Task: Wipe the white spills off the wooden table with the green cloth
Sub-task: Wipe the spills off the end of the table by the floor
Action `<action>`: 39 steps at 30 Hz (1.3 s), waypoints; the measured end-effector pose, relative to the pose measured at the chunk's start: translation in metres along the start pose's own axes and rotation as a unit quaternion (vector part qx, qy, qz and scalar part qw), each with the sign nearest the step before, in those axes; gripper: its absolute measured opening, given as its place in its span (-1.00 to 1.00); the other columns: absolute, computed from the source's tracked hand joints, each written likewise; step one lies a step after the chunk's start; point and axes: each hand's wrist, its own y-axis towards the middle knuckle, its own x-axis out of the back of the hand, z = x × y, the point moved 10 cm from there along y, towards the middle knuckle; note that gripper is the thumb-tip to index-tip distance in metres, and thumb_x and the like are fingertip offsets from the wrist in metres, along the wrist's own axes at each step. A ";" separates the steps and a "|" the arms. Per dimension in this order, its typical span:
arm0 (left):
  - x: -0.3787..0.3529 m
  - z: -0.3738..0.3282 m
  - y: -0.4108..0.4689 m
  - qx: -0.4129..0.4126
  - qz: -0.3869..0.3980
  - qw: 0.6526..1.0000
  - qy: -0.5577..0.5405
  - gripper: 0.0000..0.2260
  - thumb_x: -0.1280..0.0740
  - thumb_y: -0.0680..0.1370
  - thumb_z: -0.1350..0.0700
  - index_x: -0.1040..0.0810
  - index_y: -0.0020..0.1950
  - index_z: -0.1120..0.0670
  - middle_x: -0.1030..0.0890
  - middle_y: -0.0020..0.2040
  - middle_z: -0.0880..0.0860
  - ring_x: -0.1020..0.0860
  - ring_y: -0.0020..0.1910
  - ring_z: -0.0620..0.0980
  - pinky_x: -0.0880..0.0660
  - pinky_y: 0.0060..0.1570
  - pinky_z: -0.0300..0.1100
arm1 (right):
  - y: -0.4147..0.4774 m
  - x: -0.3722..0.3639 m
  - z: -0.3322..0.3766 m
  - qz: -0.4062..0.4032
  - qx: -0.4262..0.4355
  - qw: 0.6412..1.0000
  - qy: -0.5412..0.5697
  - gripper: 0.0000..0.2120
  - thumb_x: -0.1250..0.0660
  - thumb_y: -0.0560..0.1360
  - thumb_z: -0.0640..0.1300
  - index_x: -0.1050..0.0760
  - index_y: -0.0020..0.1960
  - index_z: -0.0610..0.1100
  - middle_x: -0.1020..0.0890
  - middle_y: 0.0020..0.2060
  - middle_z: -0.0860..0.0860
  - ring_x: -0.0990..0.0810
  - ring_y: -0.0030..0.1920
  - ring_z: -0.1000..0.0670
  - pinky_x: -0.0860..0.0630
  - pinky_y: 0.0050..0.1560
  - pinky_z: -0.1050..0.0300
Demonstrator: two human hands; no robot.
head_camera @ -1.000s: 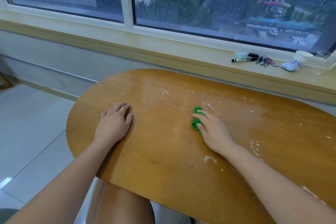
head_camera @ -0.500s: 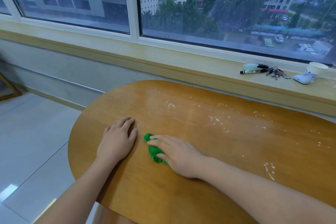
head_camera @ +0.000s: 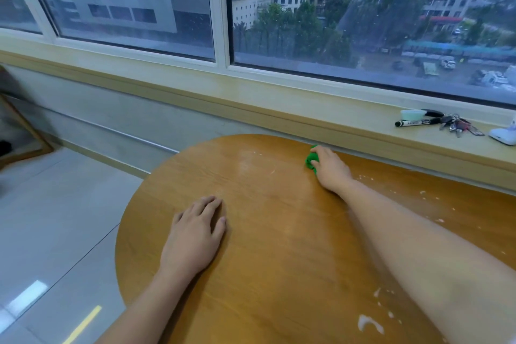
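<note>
On wooden table (head_camera: 279, 274), near edge right of my arm: thick white spills (head_camera: 370, 324) unwiped. Left hand (head_camera: 195, 234) flat mid-table, fingers spread, holding nothing. Far edge by windowsill (head_camera: 307, 109): right hand (head_camera: 331, 167) clenches green cloth (head_camera: 310, 160), mid-wipe. Next, I judge: drag cloth right through specks (head_camera: 424, 195), then back to near puddle.

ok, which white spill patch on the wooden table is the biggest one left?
The curved white smear at the near edge of the oval wooden table, beside the right forearm. The other white spills are only specks and faint streaks.
</note>
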 end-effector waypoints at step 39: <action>0.003 -0.001 0.002 0.001 -0.014 1.000 -0.006 -0.48 -0.06 0.71 -0.25 -0.33 0.65 -0.15 -0.33 0.62 -0.20 -0.26 0.59 -0.16 -0.21 0.54 -0.04 | 0.093 -0.074 0.172 0.063 0.072 0.995 0.026 -0.48 -0.17 0.67 -0.19 -0.27 0.63 -0.10 -0.35 0.58 -0.19 -0.33 0.54 -0.27 -0.31 0.51 -0.21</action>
